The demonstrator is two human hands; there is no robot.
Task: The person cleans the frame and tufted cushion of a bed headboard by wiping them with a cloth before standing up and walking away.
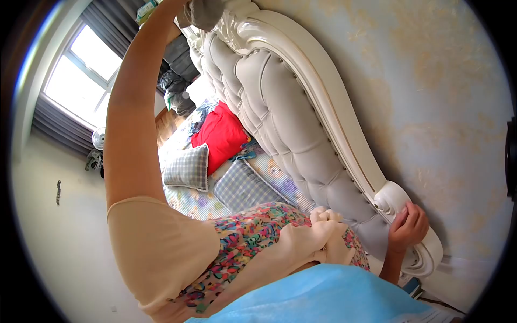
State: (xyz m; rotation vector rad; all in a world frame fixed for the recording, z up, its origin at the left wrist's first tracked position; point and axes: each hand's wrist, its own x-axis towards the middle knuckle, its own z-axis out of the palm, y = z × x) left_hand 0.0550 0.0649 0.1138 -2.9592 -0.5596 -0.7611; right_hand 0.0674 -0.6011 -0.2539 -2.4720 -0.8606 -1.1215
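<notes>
At the top edge, my left hand (182, 6) is partly cut off and holds a bunched grey cloth (205, 14) against the carved upper part of the headboard (291, 107). The headboard has tufted grey padding inside a glossy cream frame. My right hand (410, 228) grips the scrolled lower end of that frame, with its fingers curled together over the edge. My left arm stretches up the left part of the view, and my floral top spans the lower middle.
On the bed are a red cushion (219, 137), two checked pillows (186, 167) and patterned bedding. A window (83, 70) with grey curtains, a white fan (98, 138) and dark bags (172, 83) stand beyond. Blue material (318, 296) covers the bottom edge, and a patterned wall (431, 97) rises behind the headboard.
</notes>
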